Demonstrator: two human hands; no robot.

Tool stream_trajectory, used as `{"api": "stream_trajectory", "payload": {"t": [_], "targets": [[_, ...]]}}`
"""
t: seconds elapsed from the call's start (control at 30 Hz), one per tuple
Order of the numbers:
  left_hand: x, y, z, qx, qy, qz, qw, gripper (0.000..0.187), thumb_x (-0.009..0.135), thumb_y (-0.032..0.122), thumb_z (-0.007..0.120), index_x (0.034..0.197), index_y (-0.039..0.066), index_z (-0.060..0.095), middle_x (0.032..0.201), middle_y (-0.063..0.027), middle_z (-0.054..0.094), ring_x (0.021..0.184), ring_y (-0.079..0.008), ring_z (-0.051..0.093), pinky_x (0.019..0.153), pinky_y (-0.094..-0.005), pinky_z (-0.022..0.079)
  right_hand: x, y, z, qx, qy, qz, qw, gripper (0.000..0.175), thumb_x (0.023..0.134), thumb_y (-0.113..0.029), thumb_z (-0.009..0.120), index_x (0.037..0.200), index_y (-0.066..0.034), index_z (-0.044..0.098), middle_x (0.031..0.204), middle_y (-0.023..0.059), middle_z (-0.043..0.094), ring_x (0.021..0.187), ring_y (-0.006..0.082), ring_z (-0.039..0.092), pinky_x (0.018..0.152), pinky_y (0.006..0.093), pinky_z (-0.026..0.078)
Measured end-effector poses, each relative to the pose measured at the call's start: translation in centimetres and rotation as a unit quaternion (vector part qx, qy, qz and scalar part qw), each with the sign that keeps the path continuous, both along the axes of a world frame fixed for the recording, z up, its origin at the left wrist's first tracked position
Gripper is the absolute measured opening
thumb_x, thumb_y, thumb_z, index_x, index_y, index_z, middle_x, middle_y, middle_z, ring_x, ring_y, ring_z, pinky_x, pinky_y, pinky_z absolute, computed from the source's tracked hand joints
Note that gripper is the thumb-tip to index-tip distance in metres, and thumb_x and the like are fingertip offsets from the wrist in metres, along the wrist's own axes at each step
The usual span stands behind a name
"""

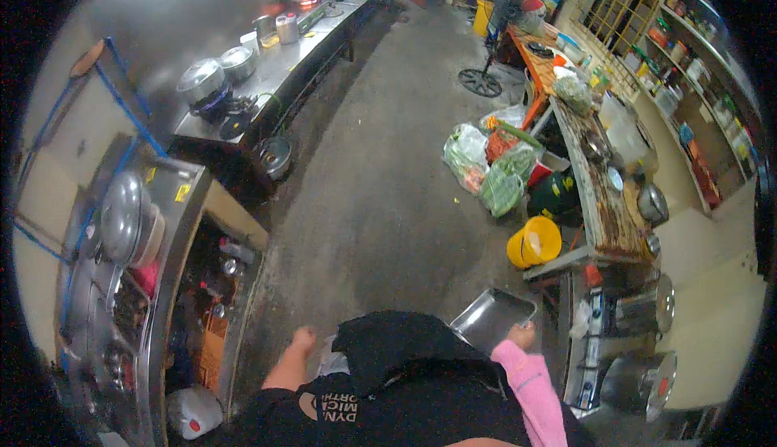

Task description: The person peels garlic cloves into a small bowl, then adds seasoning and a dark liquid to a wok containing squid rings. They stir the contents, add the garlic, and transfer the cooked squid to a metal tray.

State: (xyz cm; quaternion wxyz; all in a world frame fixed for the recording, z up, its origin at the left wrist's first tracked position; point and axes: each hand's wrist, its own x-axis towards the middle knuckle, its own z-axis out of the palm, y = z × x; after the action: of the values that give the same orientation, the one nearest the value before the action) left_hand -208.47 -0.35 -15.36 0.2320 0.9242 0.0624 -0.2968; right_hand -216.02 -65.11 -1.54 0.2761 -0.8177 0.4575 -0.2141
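My right hand [522, 334], at the end of a pink sleeve, grips the near right rim of a rectangular metal tray [493, 314], which hangs low at my right side. My left hand [305, 339], on a bare forearm, hangs low at my left with its fingers curled. A whitish plastic thing [334, 359] shows between that hand and my black shirt; whether the hand holds it cannot be told.
A concrete aisle [376, 174] runs ahead. Bags of vegetables [507, 183], a yellow bucket [534, 242] and a fan base [479, 82] stand at its right, beside a worn wooden table [607, 216]. Left are a steel counter [291, 61] with pots and a shelf unit [200, 186].
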Motion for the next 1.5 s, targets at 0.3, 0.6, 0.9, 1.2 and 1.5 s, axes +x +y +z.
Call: {"api": "stream_trajectory", "payload": {"t": [0.3,0.6,0.9,1.2,1.5], "targets": [[49.8,-27.3,16.5,-0.184,-0.06,-0.096,0.976,0.046,0.093,0.044,0.058,0.107,0.002,0.071,0.093,-0.0138,0.073,0.08,-0.0258,0.071,0.079,-0.0383,0.054,33.3,-3.8,5.4,0.19,-0.354,-0.019,0.916,0.023,0.077,0.002,0.064,0.101,0.0012,0.063,0.097,0.0113,0.068,0.083,0.0228,0.066,0.078,0.0347,0.051],[69.7,-35.9,20.9,-0.535,0.197,0.332,0.751,0.068,0.097,0.049,0.055,0.142,0.002,0.036,0.124,-0.0253,0.056,0.1,-0.0389,0.065,0.077,-0.0443,0.058,75.3,3.5,7.5,0.383,-0.278,0.162,0.866,0.025,0.079,0.0,0.07,0.102,-0.0034,0.059,0.094,0.0039,0.064,0.08,0.0148,0.059,0.076,0.03,0.048],[97.8,-21.5,16.6,-0.511,-0.089,0.544,0.659,0.021,0.099,0.015,0.046,0.114,0.002,0.055,0.104,-0.0105,0.065,0.084,-0.0226,0.065,0.06,-0.0349,0.054,104.6,13.7,8.5,0.454,0.055,0.608,0.649,0.049,0.098,-0.041,0.057,0.133,-0.0069,0.052,0.126,0.0105,0.06,0.116,0.0218,0.056,0.101,0.0366,0.044],[131.7,-5.5,10.5,-0.571,-0.14,0.713,0.382,0.037,0.101,0.012,0.037,0.137,0.009,0.041,0.134,-0.0119,0.049,0.109,-0.0324,0.06,0.086,-0.0557,0.054,118.3,1.1,-2.6,0.211,0.37,0.548,0.72,0.043,0.089,-0.03,0.063,0.127,-0.0103,0.063,0.127,0.0141,0.064,0.118,0.025,0.061,0.101,0.0372,0.045],[151.5,0.1,6.5,-0.555,-0.226,0.756,0.264,0.037,0.097,0.006,0.043,0.133,0.007,0.05,0.13,-0.0137,0.057,0.107,-0.0303,0.063,0.082,-0.0506,0.056,148.2,-10.1,-7.7,0.181,0.336,0.34,0.86,0.038,0.092,-0.031,0.06,0.124,-0.0101,0.065,0.118,0.0131,0.067,0.109,0.0264,0.064,0.095,0.0386,0.048]]}}
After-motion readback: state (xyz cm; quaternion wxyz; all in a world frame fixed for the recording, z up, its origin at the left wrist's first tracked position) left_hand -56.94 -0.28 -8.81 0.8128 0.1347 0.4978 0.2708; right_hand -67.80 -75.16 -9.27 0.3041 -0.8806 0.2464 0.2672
